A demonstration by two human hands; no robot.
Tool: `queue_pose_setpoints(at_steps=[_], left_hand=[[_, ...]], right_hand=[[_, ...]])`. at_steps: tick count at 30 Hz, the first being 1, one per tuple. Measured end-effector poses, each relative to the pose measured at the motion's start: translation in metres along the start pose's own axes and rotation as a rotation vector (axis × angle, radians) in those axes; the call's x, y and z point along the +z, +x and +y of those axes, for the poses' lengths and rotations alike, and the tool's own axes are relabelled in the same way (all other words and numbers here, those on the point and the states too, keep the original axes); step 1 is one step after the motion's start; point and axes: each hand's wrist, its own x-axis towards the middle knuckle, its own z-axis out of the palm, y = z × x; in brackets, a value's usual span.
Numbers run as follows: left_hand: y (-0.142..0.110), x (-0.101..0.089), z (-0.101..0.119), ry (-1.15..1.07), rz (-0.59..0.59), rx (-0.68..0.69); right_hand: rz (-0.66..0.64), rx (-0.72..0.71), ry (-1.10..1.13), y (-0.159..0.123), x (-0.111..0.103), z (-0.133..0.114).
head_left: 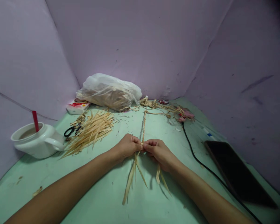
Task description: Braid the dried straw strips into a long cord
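A: Status on the hands?
B: Both busy, frame centre. Our left hand (130,145) and right hand (160,152) meet fingertip to fingertip, each pinching the near end of a thin straw-coloured cord (144,126).
A: Where does the cord go?
B: Straight up the frame from our fingers, lying on the green table (95,205). Top end meets a thin string (157,113) that runs right toward a tangle by a pink item (189,114), upper right of centre. We can't tell how they join.
A: Loose ends?
B: Yes. Pale strips (130,180) hang below our left hand, lower centre; more strips (158,174) show under our right. Exact hold on those is hidden by our fingers.
A: Left side?
B: Pile of dry strips (96,124) left of centre, black scissors (69,132) at its left edge. White pot (40,144) far left, liquid inside, red stick (35,120) standing in it at a tilt.
A: Back and right?
B: Bulging plastic bag (112,90) upper centre-left, red-and-white box (78,108) just beside it. Black cable (193,152) curves down the right, passing a dark flat device (238,174), lower right.
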Motion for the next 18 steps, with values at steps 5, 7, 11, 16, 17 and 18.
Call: queue_pose_setpoints(at_steps=[5,7,11,16,17,18], left_hand=[[0.002,-0.002,-0.003,0.105,0.056,-0.014],[0.002,-0.004,-0.005,0.198,0.072,-0.037],[-0.006,-0.007,-0.005,0.438,0.123,0.024],[-0.033,0.003,0.005,0.697,0.335,0.162],[-0.039,0.008,0.006,0.725,0.351,0.184],[-0.043,0.013,0.007,0.739,0.352,0.201]], right_hand=[[0.069,-0.087,-0.128,0.004,0.001,0.009],[0.100,-0.106,-0.134,0.005,0.003,0.011],[0.135,-0.116,-0.101,0.003,0.007,0.012],[0.143,-0.144,0.007,0.000,0.010,0.013],[0.144,-0.153,0.033,0.000,0.010,0.013],[0.144,-0.159,0.062,0.000,0.010,0.014]])
